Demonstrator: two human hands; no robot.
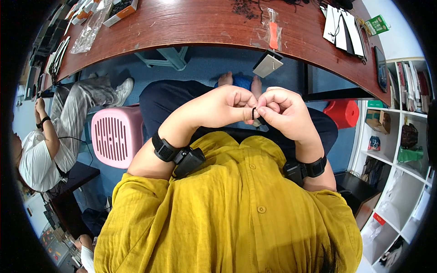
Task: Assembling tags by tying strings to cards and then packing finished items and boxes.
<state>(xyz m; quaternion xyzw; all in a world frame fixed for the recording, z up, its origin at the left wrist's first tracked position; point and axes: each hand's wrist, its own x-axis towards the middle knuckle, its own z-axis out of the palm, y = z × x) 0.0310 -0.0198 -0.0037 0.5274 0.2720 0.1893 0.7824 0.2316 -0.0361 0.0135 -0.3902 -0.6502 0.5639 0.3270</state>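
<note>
In front of my chest, above my lap, both hands meet with their fingertips almost touching. A short, thin black cord point(253, 113) curves at the tip of my left thumb. My left hand point(230, 107) is closed in a pinch on it, fingers curled in. My right hand point(286, 111) pinches at the same spot, thumb against the bent forefinger. Part of the cord is hidden behind the fingers. Just beyond the hands, a pale rectangular piece with a black edge point(267, 65) is at the front edge of the reddish-brown table point(191, 27).
An orange-handled tool point(273, 34) lies on clear plastic. White tags point(343, 29) with black cords are at the table's right. A pink stool point(116, 136) stands left, near a seated person point(45, 150). White shelves point(391, 182) stand right, beside a red stool point(343, 113).
</note>
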